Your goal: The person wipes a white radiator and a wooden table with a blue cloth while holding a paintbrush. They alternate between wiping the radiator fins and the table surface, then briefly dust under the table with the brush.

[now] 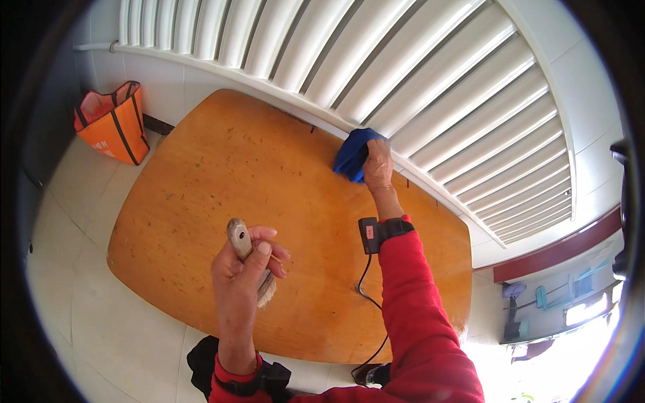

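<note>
My left hand [242,272] grips a paintbrush [241,239] by its worn wooden handle, above the near left part of the table. The handle's end, with a hole in it, points up and away, while pale bristles show below my fingers. My right hand [378,163] reaches to the far side and holds a blue cloth [355,153]. The cloth is bunched at the lower rail of a white radiator [347,65], by the table's far edge. My right fingertips are partly hidden in its folds.
Beneath both hands stands a wooden table [201,201] with rounded corners and dark marks. An orange bag [113,131] sits on the tiled floor at the far left. A black cable [370,297] runs from the device [370,236] on my right wrist down past the table edge.
</note>
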Tool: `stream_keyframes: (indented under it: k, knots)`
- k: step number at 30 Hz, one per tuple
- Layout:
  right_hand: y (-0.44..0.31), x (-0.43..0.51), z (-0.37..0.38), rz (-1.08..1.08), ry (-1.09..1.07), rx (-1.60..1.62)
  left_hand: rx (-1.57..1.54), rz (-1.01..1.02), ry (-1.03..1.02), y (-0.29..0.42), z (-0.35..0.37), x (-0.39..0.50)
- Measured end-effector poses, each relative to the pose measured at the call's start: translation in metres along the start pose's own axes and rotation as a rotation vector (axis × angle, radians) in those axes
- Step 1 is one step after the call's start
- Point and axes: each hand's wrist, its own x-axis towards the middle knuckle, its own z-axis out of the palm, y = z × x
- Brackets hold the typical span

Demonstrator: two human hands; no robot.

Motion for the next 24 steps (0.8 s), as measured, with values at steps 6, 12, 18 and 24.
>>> stream_keyframes:
  k: [6,12,18,24]
  knots:
    - [0.020,-0.006,-0.031,0.047,-0.022,-0.110,0.023,0.028,0.013,-0.001,0.001,-0.001]
    - [0.027,-0.014,-0.034,0.116,-0.104,-0.139,-0.031,-0.006,-0.018,0.004,-0.001,-0.002]
    - [-0.007,-0.004,-0.013,0.034,0.001,-0.074,-0.020,-0.009,-0.013,0.003,0.000,-0.001]
    - [-0.023,0.009,0.003,-0.089,-0.039,-0.028,0.001,-0.024,0.001,0.002,0.003,-0.002]
